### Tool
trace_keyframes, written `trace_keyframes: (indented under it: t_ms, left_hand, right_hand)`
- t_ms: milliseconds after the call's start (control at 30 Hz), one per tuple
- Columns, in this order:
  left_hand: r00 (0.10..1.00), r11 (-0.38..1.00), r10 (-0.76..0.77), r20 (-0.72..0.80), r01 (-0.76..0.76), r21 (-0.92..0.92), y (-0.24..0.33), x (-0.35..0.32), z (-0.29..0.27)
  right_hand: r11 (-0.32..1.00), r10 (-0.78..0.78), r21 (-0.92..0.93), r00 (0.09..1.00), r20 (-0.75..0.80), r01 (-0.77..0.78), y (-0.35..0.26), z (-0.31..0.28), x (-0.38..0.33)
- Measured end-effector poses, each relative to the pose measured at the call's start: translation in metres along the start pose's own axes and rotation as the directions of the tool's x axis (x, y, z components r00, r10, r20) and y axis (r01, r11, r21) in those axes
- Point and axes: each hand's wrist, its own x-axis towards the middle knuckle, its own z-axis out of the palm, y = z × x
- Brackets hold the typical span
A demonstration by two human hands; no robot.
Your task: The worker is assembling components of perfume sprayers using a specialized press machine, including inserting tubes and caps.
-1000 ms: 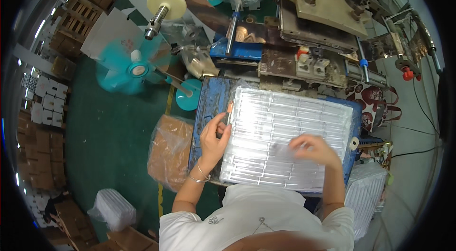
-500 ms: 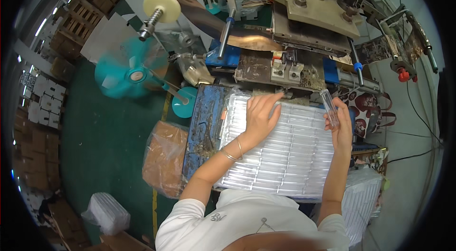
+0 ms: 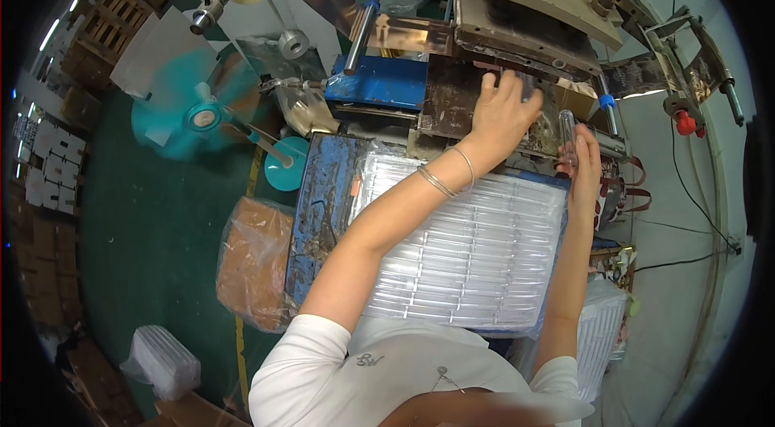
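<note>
My left hand [image 3: 507, 114] reaches over the machine's metal bed [image 3: 454, 100], under the raised press plate. Its fingers bend down around the holder there and are closed; what they grip is mostly hidden, with only a bit of something clear showing beside them. My right hand [image 3: 584, 156] holds a slim clear plastic case [image 3: 568, 136] nearly upright at the right of the bed. Below both hands lies a tray of clear plastic pieces [image 3: 460, 257] in close rows.
Overhead hangs the heavy press plate [image 3: 529, 31], with copper-coloured foil [image 3: 404, 35] running in from a roll at left. A teal fan [image 3: 203, 116] spins on the left. A plastic-wrapped brown carton [image 3: 257, 261] stands beside the blue worn table edge [image 3: 323, 217].
My left hand has moved from over the tray up and right to the holder under the press. The right hand, still holding the case, has risen slightly. The view has shifted.
</note>
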Motion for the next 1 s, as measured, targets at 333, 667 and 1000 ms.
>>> trace_keyframes:
  t_ms: [333,667,1000]
  left_hand:
    - [0.904,0.54,-0.19,0.384,0.422,-0.728,0.031,-0.146,-0.131]
    - [0.668,0.36,-0.247,0.702,0.736,-0.574,0.03,-0.21,-0.141]
    - [0.618,0.395,-0.203,0.759,0.762,-0.514,0.032,-0.215,-0.139]
  right_hand:
    - [0.838,-0.278,-0.41,0.929,0.247,0.359,-0.003,0.073,0.059]
    - [0.927,-0.289,-0.218,0.951,0.109,0.307,0.017,0.092,0.065]
    - [0.983,-0.178,-0.041,0.981,0.073,0.181,0.016,0.095,0.063]
